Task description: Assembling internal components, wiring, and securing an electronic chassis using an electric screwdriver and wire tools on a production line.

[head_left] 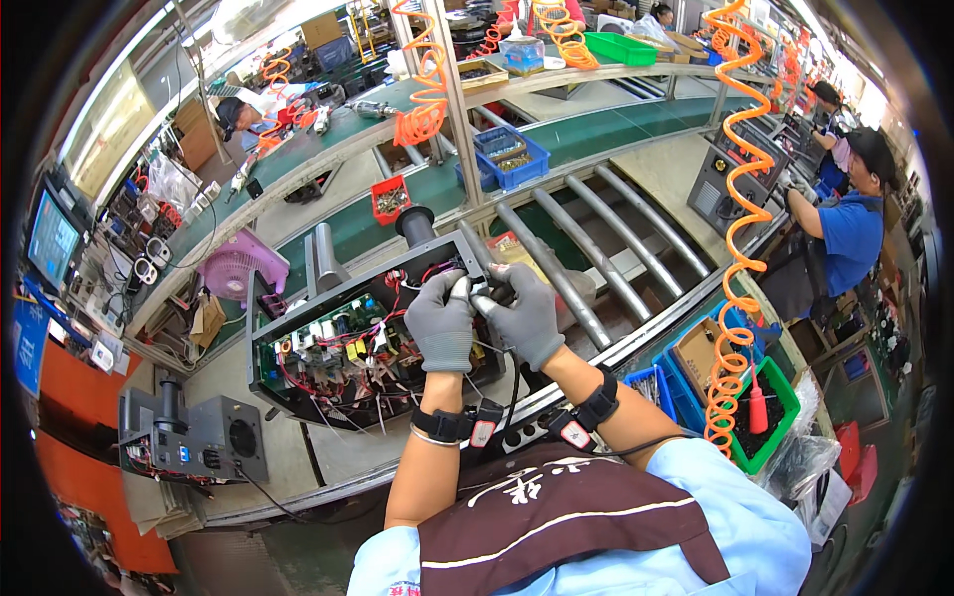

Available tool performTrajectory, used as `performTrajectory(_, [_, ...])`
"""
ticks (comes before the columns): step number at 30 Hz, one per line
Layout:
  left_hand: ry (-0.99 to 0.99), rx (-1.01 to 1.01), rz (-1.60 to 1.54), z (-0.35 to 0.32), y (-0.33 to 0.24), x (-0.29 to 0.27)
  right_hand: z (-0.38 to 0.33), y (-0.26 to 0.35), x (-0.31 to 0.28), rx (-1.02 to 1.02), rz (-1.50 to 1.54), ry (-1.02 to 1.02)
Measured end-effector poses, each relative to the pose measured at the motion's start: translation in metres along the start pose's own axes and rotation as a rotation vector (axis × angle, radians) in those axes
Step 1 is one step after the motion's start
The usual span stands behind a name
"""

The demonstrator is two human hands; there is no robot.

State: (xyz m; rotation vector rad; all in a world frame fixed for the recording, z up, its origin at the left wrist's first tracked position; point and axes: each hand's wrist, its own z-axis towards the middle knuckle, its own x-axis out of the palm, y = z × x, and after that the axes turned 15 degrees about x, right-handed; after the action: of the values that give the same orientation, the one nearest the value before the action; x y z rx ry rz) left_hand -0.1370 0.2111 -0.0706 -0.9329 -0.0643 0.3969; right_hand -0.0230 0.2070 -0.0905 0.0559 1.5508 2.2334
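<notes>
Across the middle, a long green conveyor belt (586,134) with steel roller bars (596,238) running off its near edge. Sitting beside those rollers, right at the front: an open black metal chassis (348,348) stuffed with circuit boards, red and white wiring and a black round knob at its back. Left of that chassis, a closed grey machine box (194,437) with a fan grille and blue sockets. Behind the chassis, a pink plastic fan (238,263), then a small red parts bin (390,199) and a blue parts bin (512,159) with screws further back. Right of the chassis, an orange coiled air hose (740,248) hanging down to a green plastic crate (770,417). Beyond the hose, another person in a blue shirt (850,238) at a neighbouring station.

Over the chassis's right end, both hands in grey knit gloves, black bands on the wrists. Left hand (442,323) curled closed around a small silvery part (475,295), fingers bent tight. Right hand (527,313) closed too, pressed against the left, pinching the same bit. Can't tell exactly what the part is, mostly hidden by the gloves.
</notes>
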Motion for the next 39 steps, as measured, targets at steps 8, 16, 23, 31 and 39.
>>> performTrajectory(8, [0.147,-0.008,-0.095,-0.003,-0.01,-0.011,-0.002,0.004,-0.003,0.076,-0.005,0.017])
performTrajectory(16, [0.301,-0.004,-0.224,0.018,-0.003,-0.013,-0.001,0.007,-0.008,0.045,-0.009,0.03])
performTrajectory(23, [0.435,-0.025,-0.235,0.02,-0.002,-0.024,0.0,0.003,-0.007,0.134,-0.01,0.06])
performTrajectory(31, [0.242,0.102,-0.239,0.009,0.004,-0.012,-0.001,0.003,-0.007,0.025,0.019,0.03])
performTrajectory(39, [0.27,0.298,-0.157,0.014,0.013,-0.017,0.001,0.006,-0.008,-0.074,-0.026,-0.029])
